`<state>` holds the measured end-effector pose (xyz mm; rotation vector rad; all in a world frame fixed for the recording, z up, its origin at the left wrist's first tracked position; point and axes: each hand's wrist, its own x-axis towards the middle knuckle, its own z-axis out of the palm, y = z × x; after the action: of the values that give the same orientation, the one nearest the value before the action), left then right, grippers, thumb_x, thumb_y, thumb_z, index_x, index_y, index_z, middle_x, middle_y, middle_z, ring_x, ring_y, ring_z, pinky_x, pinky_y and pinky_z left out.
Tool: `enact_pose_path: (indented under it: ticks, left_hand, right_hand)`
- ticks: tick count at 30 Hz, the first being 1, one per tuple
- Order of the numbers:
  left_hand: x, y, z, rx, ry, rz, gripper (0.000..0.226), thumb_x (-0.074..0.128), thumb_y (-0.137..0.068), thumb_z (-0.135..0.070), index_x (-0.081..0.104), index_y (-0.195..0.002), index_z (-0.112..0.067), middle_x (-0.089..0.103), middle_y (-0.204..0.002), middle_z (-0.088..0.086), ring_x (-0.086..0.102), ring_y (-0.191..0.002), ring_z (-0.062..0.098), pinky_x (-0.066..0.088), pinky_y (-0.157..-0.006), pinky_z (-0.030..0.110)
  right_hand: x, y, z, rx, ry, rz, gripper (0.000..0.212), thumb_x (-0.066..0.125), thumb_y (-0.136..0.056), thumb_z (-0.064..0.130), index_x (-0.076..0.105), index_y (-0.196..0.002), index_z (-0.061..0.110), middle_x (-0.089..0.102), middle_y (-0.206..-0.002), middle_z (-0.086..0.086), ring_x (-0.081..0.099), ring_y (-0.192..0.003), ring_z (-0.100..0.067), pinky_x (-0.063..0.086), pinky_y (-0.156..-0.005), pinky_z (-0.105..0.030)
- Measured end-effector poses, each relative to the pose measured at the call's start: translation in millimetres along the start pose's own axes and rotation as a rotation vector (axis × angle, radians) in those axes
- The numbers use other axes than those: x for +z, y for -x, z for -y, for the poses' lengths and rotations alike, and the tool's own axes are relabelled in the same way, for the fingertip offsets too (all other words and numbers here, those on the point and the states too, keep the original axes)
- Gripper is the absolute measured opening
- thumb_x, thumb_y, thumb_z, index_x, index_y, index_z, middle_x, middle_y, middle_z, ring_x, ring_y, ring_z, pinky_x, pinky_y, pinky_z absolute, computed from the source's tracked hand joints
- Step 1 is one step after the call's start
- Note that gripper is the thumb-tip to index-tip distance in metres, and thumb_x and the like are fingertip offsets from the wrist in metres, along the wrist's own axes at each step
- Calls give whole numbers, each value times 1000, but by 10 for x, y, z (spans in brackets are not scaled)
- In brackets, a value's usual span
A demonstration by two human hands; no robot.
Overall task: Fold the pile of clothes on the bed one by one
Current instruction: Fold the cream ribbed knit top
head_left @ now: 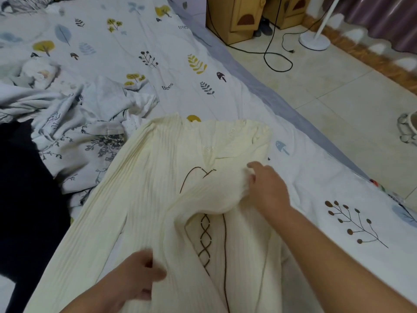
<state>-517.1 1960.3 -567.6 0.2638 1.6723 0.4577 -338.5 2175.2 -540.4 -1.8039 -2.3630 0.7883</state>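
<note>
A cream ribbed knit top (pixel 144 190) with brown stitched lines lies spread on the bed, its collar pointing away from me. My right hand (pixel 267 188) grips a bunched fold of the top near its chest. My left hand (pixel 137 276) pinches the fabric lower down, close to me. To the left lies a heap of pale floral-print clothes (pixel 74 129) and a dark navy garment (pixel 24 199).
The bed sheet (pixel 171 48) is white with leaf and tree prints. Right of the bed is a tiled floor (pixel 343 102) with black cables (pixel 274 55), a white lamp base (pixel 314 41) and wooden cabinets (pixel 234 16).
</note>
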Motion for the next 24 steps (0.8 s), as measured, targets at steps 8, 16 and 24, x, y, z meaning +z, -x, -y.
enact_pose_path:
  ticks: [8, 16, 24]
  left_hand:
    - [-53, -68, 76, 188, 78, -41, 40, 43, -90, 14, 61, -95, -22, 70, -82, -15, 54, -106, 15, 43, -85, 12]
    - [-110, -157, 164, 310, 37, -306, 23, 84, -64, -17, 71, -77, -31, 69, -76, -13, 58, -67, -9, 35, -68, 1]
    - [-128, -280, -80, 698, -855, -768, 23, 42, -75, -35, 48, -94, -23, 65, -81, 2, 65, -64, 27, 50, -49, 30]
  right_hand:
    - [-204, -760, -110, 65, 49, 44, 40, 34, -100, 29, 37, -138, 16, 33, -142, -14, 40, -124, -32, 34, -99, -36]
    - [-449, -1290, -292, 131, 81, 196, 37, 51, -94, 24, 57, -120, -2, 52, -129, -21, 49, -115, -36, 38, -93, -33]
    - [-286, -1357, -303, 290, -142, -241, 61, 48, -94, 13, 18, -146, 5, 37, -142, -24, 42, -125, -39, 34, -102, -42]
